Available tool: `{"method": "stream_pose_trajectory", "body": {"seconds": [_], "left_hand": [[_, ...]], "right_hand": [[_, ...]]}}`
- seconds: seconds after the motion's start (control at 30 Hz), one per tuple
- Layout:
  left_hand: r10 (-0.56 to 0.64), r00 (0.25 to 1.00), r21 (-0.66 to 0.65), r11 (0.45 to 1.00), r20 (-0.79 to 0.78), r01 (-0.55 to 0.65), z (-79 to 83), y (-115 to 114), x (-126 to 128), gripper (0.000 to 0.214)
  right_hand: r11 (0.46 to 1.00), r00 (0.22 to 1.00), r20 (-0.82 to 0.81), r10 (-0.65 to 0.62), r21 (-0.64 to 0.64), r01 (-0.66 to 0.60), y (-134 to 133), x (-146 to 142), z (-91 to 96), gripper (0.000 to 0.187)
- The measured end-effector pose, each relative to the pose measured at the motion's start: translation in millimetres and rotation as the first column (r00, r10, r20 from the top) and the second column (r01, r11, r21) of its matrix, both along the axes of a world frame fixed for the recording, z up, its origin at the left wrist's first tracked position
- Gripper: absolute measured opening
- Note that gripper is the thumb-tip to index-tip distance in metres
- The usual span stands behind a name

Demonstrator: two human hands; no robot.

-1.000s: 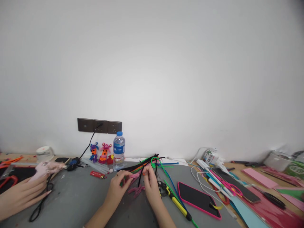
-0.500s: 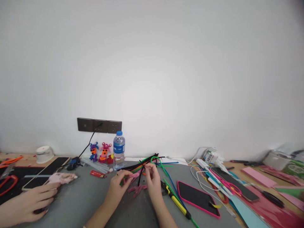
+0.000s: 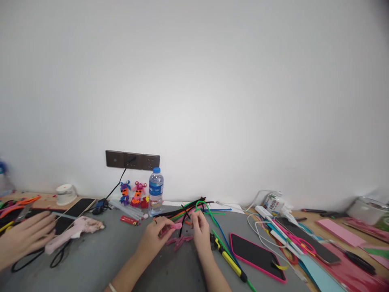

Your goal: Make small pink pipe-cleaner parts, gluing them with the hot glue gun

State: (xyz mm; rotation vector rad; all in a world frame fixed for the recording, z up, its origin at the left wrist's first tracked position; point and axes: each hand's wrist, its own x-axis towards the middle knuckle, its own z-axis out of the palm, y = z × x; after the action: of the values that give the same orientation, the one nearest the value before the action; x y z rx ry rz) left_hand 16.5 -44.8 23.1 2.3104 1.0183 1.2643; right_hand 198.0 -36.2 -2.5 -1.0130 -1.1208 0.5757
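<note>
My left hand pinches a pink pipe cleaner just above the grey mat. My right hand is closed on the other end of that same pipe cleaner, fingertips almost meeting the left. More bent pink pipe cleaner pieces lie on the mat just below the hands. A bundle of black, green, orange and blue pipe cleaners lies just behind them.
Another person's hand rests at the far left beside a pink glue gun and its black cord. A water bottle, small pipe-cleaner figures, yellow-handled pliers, a pink-cased phone, scissors and coloured sheets crowd the table.
The other person's hand has let go of the pink glue gun, which now lies on the mat. My view has shifted slightly; my hands keep working the pink pipe cleaner.
</note>
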Motion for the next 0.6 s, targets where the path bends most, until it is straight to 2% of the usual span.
{"method": "stream_pose_trajectory", "body": {"seconds": [0.1, 0.2, 0.27, 0.33, 0.43, 0.6], "left_hand": [[-0.03, 0.994, -0.034, 0.999, -0.103, 0.027, 17.3, -5, -1, 0.012], [-0.085, 0.968, -0.186, 0.982, -0.236, 0.041, 30.0, -14, -1, 0.011], [-0.141, 0.948, -0.284, 0.957, -0.286, 0.057, 32.6, -23, -3, 0.011], [-0.181, 0.933, -0.359, 0.931, -0.312, 0.06, 30.9, -33, -7, 0.013], [-0.174, 0.921, -0.426, 0.904, -0.348, 0.01, 23.0, -45, -14, 0.018], [-0.109, 0.92, -0.453, 0.888, -0.377, -0.081, 4.2, -53, -27, 0.013]], "right_hand": [[1.0, 0.999, -0.047, 0.014, 0.01, -0.014, 3, 1, -2.2, 0.052], [1.0, 0.995, -0.094, 0.013, 0.025, -0.01, 6, 2, -5.6, 0.051], [1.0, 0.994, -0.109, 0.007, 0.022, -0.005, 7, 2, -7.0, 0.047], [1.0, 0.993, -0.119, 0.011, 0.017, -0.009, 7, 2, -7.3, 0.042], [0.999, 0.992, -0.121, 0.04, 0.011, -0.039, 6, 2, -5.9, 0.037], [0.993, 0.987, -0.104, 0.121, -0.005, -0.122, 2, 2, -1.7, 0.036]]}}
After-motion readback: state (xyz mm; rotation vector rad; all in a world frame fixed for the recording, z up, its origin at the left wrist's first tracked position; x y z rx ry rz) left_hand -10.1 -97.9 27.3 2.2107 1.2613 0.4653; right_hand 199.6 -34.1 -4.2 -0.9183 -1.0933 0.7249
